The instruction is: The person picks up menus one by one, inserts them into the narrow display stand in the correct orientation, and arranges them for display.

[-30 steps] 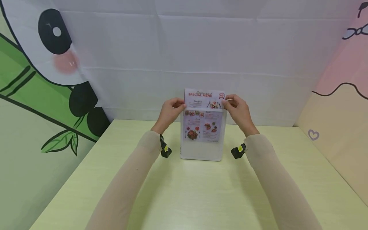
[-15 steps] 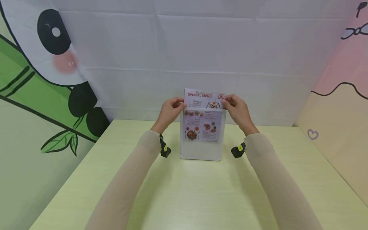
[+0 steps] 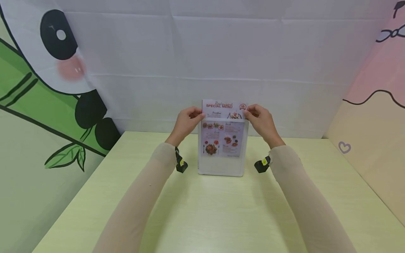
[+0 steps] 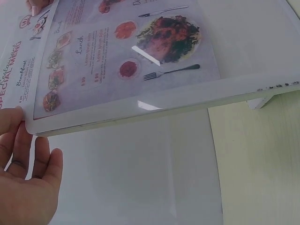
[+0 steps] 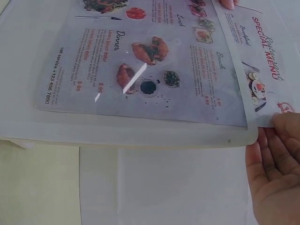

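Pinching on both sides, the grip is thumb-and-finger: the left hand [image 3: 186,122] grasps the left edge and the right hand [image 3: 263,123] the right edge of a white rectangular paper menu sheet [image 3: 218,109] with red and black lettering and food pictures. Most of the sheet sits inside a clear, flat rectangular plastic holder [image 3: 221,166] with a whitish border; the heading "Restaurant SPECIAL MENU" shows above the holder's top edge, and the sheet's lower edge lies well above its bottom. Both hands are at the holder's top corners. The holder stands on a pale yellow-green wood-grain tabletop [image 3: 218,214]. Beige long sleeves [image 3: 143,195] reach in from either side, a small black camera worn at each wrist. Behind hangs a creased white cloth [image 3: 221,52]; a cartoon-painted green and white panel [image 3: 28,77] flanks it on the left, a pink and cream one [image 3: 376,119] on the right.
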The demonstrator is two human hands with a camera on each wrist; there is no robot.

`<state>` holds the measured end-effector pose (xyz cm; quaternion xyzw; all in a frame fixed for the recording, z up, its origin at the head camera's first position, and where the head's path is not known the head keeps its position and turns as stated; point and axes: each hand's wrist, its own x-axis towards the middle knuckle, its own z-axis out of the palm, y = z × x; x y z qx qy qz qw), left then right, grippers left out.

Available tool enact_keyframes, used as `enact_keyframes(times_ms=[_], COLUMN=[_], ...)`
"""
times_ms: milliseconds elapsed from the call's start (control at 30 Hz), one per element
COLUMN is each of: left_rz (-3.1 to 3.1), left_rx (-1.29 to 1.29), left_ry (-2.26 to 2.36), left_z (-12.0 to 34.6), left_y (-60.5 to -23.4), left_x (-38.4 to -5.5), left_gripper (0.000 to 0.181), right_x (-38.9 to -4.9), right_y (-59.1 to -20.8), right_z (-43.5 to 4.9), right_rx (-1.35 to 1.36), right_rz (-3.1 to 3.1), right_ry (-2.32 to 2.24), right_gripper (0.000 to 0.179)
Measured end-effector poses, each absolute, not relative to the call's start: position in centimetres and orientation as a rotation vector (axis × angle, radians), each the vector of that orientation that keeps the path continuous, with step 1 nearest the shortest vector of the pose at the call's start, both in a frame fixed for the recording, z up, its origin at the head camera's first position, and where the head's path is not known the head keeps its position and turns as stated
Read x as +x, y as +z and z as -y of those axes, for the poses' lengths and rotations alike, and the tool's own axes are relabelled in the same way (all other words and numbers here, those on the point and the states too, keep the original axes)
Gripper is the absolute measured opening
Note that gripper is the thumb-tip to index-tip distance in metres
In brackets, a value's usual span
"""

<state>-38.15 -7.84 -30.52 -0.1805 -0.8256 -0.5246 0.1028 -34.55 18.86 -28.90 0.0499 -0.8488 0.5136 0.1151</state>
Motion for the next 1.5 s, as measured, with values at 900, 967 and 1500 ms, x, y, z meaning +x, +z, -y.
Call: enact_keyframes(times_ms=[900,967,1500], left_rz=[2.417,2.421,2.426], left_rx=[-0.502,-0.499,-0.492], left_ry=[-1.567,-1.571,-1.543], left_z=[7.86,7.85,7.83], left_y=[-30.70,-30.69,-30.82], left_x=[-38.41,-38.43,-38.26], left_gripper=[0.031,0.031,0.030], right_x=[-34.52,-34.47,-34.53], right_y=[-28.89,-28.85,-29.27], right_z=[-18.80,-18.82,-18.61], right_rx=[0.155,0.155,0.151], right_rz=[2.491,2.493,2.440], right_ry=[1.484,1.485,1.480], right_gripper=[0.030,0.030,0.035])
